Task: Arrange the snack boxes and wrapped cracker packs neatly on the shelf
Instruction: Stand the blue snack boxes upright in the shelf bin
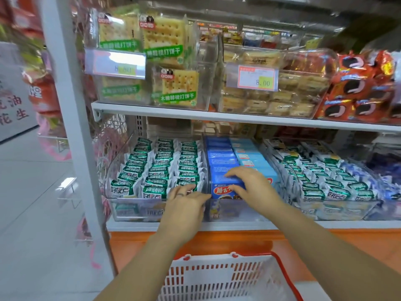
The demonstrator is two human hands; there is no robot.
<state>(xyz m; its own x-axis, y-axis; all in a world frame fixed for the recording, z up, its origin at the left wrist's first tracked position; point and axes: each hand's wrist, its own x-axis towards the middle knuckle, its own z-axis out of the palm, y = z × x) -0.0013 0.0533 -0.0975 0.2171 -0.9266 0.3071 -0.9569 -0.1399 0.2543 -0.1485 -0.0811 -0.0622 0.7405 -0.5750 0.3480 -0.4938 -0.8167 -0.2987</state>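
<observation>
Blue cardboard filled the middle clear plastic bin (280, 183) on the lower white shelf (217, 225): dark blue boxes ran back along its left side and light blue snack boxes (251, 158) along its right. The right hand (252, 185) lay over the front dark blue snack box (221, 183), fingers curled across its top and thumb at its printed front face, so it gripped that box just behind the bin's front wall. The left hand (184, 205), a ring on 1 finger, reached in from the left with its fingers nearly straight and holding nothing; the fingertips lay at the front rim where the 2 bins met, though whether they touched the box could not be told. Green-and-white wrapped cracker packs (160, 168) stood in 3 rows in the left clear plastic bin (121, 200), and more wrapped packs (321, 177) of the same kind filled the bin to the right. On the upper white shelf (152, 110) sat clear-wrapped square soda cracker packs (165, 38), a price tag reading 8.00 (251, 78) and orange-red cookie packs (358, 90). A white plastic shopping basket with red handles (217, 276) hung below the forearms, in front of the shelf's orange base.
</observation>
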